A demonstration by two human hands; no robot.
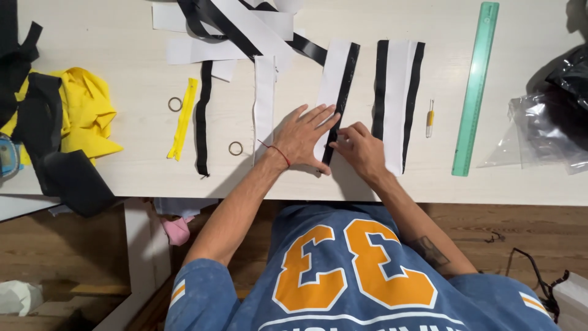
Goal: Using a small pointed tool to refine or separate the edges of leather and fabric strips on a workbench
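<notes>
White strip with black edge band (pixel 335 92) is lying on the table (pixel 122 55), just above the near edge, centre. It is being pressed flat by the left hand (pixel 301 140), grip apart, fingers spread on the white part. The black band's lower end is being pinched by the right hand (pixel 358 149), grip together on it at the fingertips. A second white strip with two black bands (pixel 397 92) is lying just beside, to the right. A small yellow-handled tool (pixel 430 118) and a green ruler (pixel 476 89) are lying further right. Yellow cloth (pixel 89 110) is sitting far left.
</notes>
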